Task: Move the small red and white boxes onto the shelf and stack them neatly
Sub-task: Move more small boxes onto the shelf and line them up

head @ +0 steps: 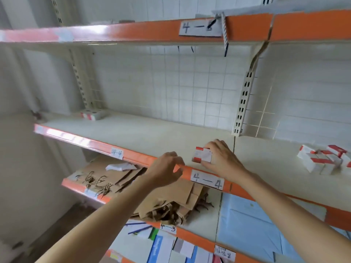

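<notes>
My right hand [221, 158] holds a small red and white box [202, 155] upright on the cream shelf [152, 133], just behind the orange front rail marked 4-4. My left hand [167, 168] hovers in front of that rail, left of the box, fingers loosely curled and holding nothing. A loose pile of several red and white boxes [325, 158] lies on the same shelf level at the far right. Another red and white box [93, 114] lies flat at the back left corner of the shelf.
An orange-edged shelf [133, 32] hangs overhead. On the shelf below lie brown paper bags [171, 194] and a blue sheet [247, 221]. Lower down stand blue and white packets [161, 249]. A slotted upright post [244, 99] divides the shelf bays.
</notes>
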Motion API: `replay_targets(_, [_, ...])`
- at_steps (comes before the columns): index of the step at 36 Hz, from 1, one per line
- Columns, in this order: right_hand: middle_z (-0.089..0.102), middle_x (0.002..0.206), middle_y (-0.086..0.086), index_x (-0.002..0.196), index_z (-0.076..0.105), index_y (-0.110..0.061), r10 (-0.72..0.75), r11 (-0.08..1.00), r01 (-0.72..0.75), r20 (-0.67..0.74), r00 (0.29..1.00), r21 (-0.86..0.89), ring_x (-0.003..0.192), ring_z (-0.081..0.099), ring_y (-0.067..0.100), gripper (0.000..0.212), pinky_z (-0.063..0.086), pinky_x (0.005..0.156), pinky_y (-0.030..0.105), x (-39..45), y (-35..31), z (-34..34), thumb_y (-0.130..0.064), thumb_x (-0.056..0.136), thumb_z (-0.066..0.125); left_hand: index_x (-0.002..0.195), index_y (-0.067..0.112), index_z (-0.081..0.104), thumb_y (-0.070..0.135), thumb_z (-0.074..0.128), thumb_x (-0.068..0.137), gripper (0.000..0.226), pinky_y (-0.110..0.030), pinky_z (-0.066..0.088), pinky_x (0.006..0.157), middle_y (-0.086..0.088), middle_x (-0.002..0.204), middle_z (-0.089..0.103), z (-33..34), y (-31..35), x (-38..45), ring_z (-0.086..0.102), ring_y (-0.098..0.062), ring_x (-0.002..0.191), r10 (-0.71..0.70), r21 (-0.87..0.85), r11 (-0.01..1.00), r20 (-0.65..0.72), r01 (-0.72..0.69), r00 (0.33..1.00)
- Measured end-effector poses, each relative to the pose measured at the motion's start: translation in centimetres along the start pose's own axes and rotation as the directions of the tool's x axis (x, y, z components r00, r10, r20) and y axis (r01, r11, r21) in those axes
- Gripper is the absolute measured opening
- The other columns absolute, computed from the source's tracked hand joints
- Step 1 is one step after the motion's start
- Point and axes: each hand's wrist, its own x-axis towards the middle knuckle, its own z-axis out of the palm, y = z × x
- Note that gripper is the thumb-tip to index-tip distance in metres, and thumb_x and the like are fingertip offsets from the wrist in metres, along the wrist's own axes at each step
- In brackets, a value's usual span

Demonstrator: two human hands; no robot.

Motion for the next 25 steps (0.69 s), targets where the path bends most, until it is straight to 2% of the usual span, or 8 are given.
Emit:
replay_targets(3, [0.045,0.112,-0.001,0.115,0.049,-0.013,-0.029,0.999,0.028,0.028,0.999,0.034,0.110,0.037,0.014,0.038,0.037,0.085,0.026,2.2,-4.0,2.3,-0.030,0.085,0.064,0.111,0.016,0.067,0.023,0.056,0.090,0.024,-0.027,0.043,0.081,-0.004,0.111,0.060,-2.1,-4.0,-2.1,0.056,-0.019,0.100,-0.015,0.043,0.999,-0.005,0.015,1.000])
replay_targets(8, [0.047,0.112,0.000,0.113,0.051,-0.013,-0.107,0.993,0.104,0.043,0.993,0.061,0.109,0.039,0.017,0.036,0.036,0.082,0.025,6.2,-10.8,6.8,-0.029,0.084,0.065,0.105,0.019,0.068,0.025,0.057,0.087,0.022,-0.036,0.050,0.080,-0.003,0.104,0.060,-5.8,-11.7,-6.1,0.060,-0.024,0.096,-0.108,0.056,0.993,-0.010,0.109,0.994])
replay_targets(13, [0.047,0.113,0.000,0.114,0.052,-0.012,-0.141,0.982,0.127,0.095,0.985,0.141,0.109,0.039,0.015,0.042,0.037,0.081,0.026,10.2,-17.9,11.8,-0.035,0.082,0.067,0.110,0.021,0.066,0.026,0.057,0.090,0.023,-0.022,0.044,0.080,0.002,0.114,0.060,-9.2,-18.7,-11.0,0.058,-0.016,0.101,-0.168,0.120,0.978,-0.043,0.172,0.985])
replay_targets(16, [0.049,0.112,0.000,0.114,0.052,-0.013,-0.144,0.968,0.116,0.114,0.983,0.223,0.109,0.042,0.015,0.040,0.031,0.079,0.023,12.1,-21.7,15.0,-0.032,0.082,0.068,0.108,0.019,0.067,0.026,0.055,0.090,0.022,-0.028,0.049,0.083,0.001,0.113,0.061,-10.9,-22.5,-13.6,0.059,-0.016,0.099,-0.215,0.129,0.967,-0.037,0.218,0.976])
replay_targets(20, [0.047,0.104,-0.004,0.108,0.053,-0.014,-0.156,0.945,0.100,0.160,0.975,0.311,0.103,0.044,0.014,0.036,0.031,0.075,0.024,14.6,-26.2,18.2,-0.033,0.081,0.068,0.106,0.016,0.067,0.023,0.055,0.091,0.020,-0.020,0.044,0.079,0.004,0.108,0.061,-13.0,-26.2,-16.3,0.057,-0.010,0.094,-0.254,0.141,0.954,-0.080,0.263,0.964])
replay_targets(25, [0.047,0.106,-0.004,0.110,0.052,-0.013,-0.221,0.938,0.165,0.159,0.962,0.305,0.102,0.041,0.012,0.037,0.031,0.076,0.024,18.2,-29.5,21.3,-0.034,0.083,0.065,0.108,0.017,0.067,0.026,0.054,0.092,0.023,-0.031,0.051,0.083,0.002,0.109,0.061,-13.6,-30.6,-17.3,0.058,-0.015,0.097,-0.338,0.105,0.930,-0.131,0.352,0.932])
